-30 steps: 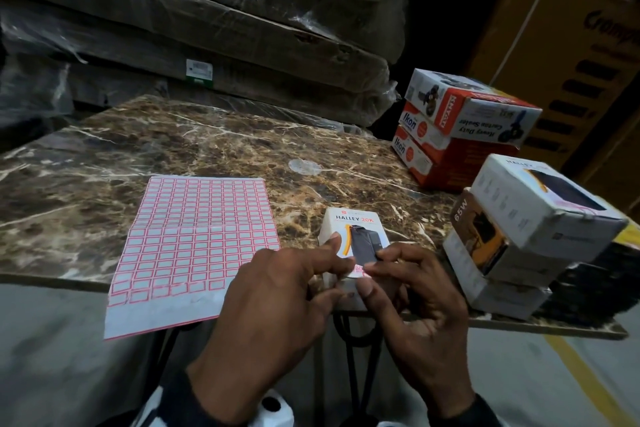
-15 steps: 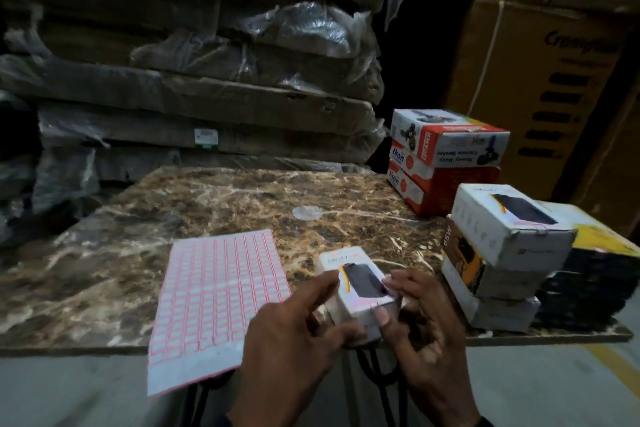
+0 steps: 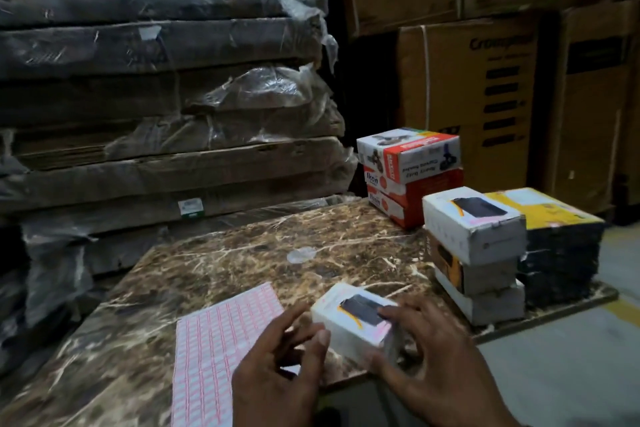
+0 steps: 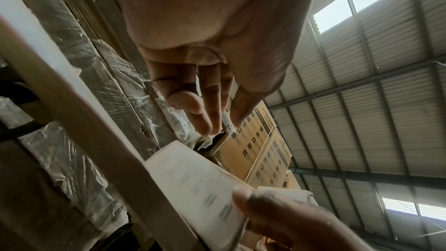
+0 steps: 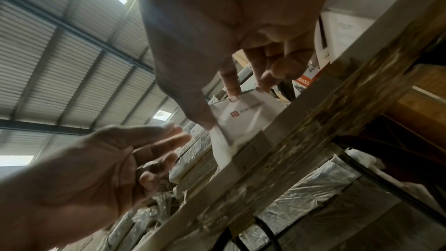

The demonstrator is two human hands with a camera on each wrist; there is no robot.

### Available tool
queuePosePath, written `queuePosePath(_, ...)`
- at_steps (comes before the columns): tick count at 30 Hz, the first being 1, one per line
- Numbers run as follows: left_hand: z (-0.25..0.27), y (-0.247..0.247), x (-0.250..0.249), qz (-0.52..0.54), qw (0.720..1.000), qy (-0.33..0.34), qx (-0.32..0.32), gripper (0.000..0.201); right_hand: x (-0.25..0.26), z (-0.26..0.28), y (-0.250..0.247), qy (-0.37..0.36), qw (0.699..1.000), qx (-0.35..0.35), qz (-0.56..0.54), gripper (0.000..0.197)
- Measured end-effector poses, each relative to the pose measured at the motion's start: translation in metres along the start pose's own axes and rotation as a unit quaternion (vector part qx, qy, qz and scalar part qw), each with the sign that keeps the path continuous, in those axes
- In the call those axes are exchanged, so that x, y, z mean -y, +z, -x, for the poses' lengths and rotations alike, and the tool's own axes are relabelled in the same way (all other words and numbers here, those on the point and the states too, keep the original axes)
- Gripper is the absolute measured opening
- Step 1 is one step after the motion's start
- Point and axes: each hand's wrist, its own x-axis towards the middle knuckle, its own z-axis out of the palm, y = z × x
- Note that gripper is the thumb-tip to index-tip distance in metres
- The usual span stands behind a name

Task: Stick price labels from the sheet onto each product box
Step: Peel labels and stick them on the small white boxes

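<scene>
Marbled tabletop point(image 3: 242, 263): right hand point(image 3: 436, 367) pinching white box point(image 3: 353, 319); left hand point(image 3: 277, 367) spread. Better set atop three-o'clock stack point(image 3: 478, 253) squarely.

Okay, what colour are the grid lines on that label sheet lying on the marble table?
Pink-red on white, clearest in the head view: the label sheet.

A small white cardboard box point(image 3: 353, 319) picturing a dark device sits tilted at the near table edge, right of a pink-gridded label sheet point(image 3: 218, 350) lying flat.

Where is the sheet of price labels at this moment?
In the head view the label sheet lies flat on the marble table, near its front edge, left of the small white box and partly under the left hand.
</scene>
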Motion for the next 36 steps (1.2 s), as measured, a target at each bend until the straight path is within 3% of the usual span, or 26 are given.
queuePosePath(3,0.004,-0.012,0.000,-0.016,1.000,0.011,-0.009,0.040,0.006,-0.005,-0.014,0.021,0.997,-0.007,-0.079,0.036)
queuePosePath(5,0.006,-0.021,0.001,-0.043,0.999,0.023,-0.007,0.042,0.010,-0.011,-0.021,0.075,0.985,0.026,-0.155,0.038)
queuePosePath(7,0.005,-0.028,0.001,-0.067,0.997,0.035,0.012,0.050,0.004,-0.018,-0.022,0.084,0.979,0.057,-0.178,0.052)
queuePosePath(10,0.004,-0.039,0.000,-0.115,0.986,0.044,0.116,0.084,-0.002,-0.026,-0.023,0.078,0.977,0.111,-0.165,0.086)
queuePosePath(12,0.005,-0.045,-0.004,-0.172,0.960,0.066,0.212,0.103,-0.001,-0.029,-0.025,0.081,0.977,0.135,-0.144,0.091)
queuePosePath(14,0.007,-0.046,-0.006,-0.202,0.941,0.083,0.260,0.106,0.003,-0.034,-0.031,0.085,0.978,0.141,-0.131,0.086)
queuePosePath(18,0.007,-0.041,0.005,-0.171,0.965,0.084,0.183,0.084,0.012,-0.046,-0.033,0.151,0.962,0.181,-0.134,0.084)
queuePosePath(20,0.008,-0.038,0.006,-0.136,0.977,0.063,0.153,0.077,0.020,-0.050,-0.034,0.180,0.954,0.176,-0.164,0.071)
queuePosePath(24,0.014,-0.027,0.002,-0.013,0.995,-0.042,0.091,0.057,0.030,-0.045,-0.037,0.151,0.950,0.105,-0.252,0.032)
queuePosePath(28,0.022,-0.015,0.000,-0.021,0.996,-0.079,0.028,0.034,0.019,-0.019,-0.034,0.081,0.947,0.112,-0.290,0.068)
queuePosePath(31,0.024,-0.010,-0.001,-0.105,0.993,-0.055,0.027,0.014,0.014,0.002,-0.024,0.027,0.956,0.121,-0.268,0.069)
queuePosePath(36,0.026,-0.003,0.004,-0.142,0.985,-0.058,0.081,0.023,0.005,0.010,-0.009,0.025,0.972,0.040,-0.229,0.039)
